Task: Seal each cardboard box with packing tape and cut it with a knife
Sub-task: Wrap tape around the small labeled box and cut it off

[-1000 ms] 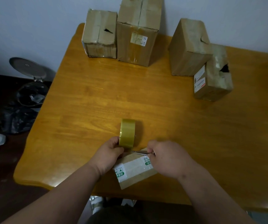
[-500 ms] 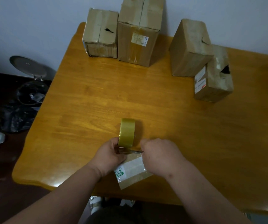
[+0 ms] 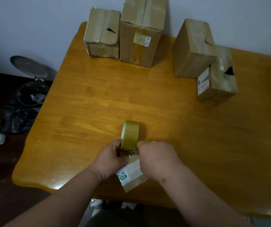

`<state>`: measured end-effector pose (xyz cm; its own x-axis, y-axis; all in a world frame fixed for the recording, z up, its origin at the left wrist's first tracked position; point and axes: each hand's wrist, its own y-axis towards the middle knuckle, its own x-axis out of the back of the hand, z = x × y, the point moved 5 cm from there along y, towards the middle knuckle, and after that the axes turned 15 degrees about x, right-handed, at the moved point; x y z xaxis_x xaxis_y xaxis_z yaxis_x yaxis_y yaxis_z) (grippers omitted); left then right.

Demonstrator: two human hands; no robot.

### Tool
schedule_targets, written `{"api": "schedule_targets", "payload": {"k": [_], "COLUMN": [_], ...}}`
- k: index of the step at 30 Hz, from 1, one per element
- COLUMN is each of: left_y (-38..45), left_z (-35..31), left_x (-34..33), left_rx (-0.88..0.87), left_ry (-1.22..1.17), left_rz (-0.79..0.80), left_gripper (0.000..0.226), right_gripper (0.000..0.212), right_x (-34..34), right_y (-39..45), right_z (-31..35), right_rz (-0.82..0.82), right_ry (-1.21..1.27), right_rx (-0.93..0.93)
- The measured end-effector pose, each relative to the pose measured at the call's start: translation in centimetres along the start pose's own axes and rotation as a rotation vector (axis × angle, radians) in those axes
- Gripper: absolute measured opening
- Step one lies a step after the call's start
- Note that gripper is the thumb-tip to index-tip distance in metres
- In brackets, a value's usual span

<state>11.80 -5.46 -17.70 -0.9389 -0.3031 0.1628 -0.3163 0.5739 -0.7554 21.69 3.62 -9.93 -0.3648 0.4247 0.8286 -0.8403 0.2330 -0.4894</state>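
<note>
Lower centre of frame: left hand grips the upright tape roll – right hand closed round a knife, blade at the tape. Box lies beneath both hands, near the bench front edge.

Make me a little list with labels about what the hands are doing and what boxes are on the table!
left hand: holds the tape roll upright at the far end of the small box
right hand: grips a knife, blade at the tape between roll and box
small box: lies at the near table edge, white label with green print on top
other boxes: four stand along the far side; a sliver of another shows at the right edge
table: orange wood
floor at left: open bin with a dark bag
</note>
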Motion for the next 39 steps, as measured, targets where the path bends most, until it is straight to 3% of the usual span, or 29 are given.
{"api": "schedule_targets", "payload": {"k": [9, 17, 29, 35, 38, 39], "left_y": [-0.1, 0.1, 0.2, 0.1, 0.1, 0.1], "left_z": [0.0, 0.1, 0.1, 0.1, 0.0, 0.0], "left_x": [0.0, 0.0, 0.2, 0.2, 0.2, 0.2], "left_rx": [-0.025, 0.012, 0.072, 0.109, 0.113, 0.112], "left_ry": [0.033, -0.014, -0.075, -0.158, -0.180, -0.189], "left_rz": [-0.005, 0.011, 0.032, 0.075, 0.089, 0.094], "left_gripper": [0.036, 0.041, 0.041, 0.043, 0.040, 0.037], "right_gripper": [0.018, 0.029, 0.026, 0.025, 0.005, 0.014], "right_x": [-0.1, 0.9, 1.8, -0.5, -2.9, -3.6], "right_y": [0.7, 0.3, -1.0, -0.9, -0.5, -0.4], "right_z": [1.2, -0.6, -4.1, -8.1, -8.8, -8.9], "right_rz": [-0.021, 0.036, 0.032, -0.007, -0.014, -0.008], "right_ry": [-0.039, -0.003, -0.016, 0.109, 0.230, 0.235], "right_rx": [0.024, -0.087, -0.248, -0.378, -0.400, -0.399]}}
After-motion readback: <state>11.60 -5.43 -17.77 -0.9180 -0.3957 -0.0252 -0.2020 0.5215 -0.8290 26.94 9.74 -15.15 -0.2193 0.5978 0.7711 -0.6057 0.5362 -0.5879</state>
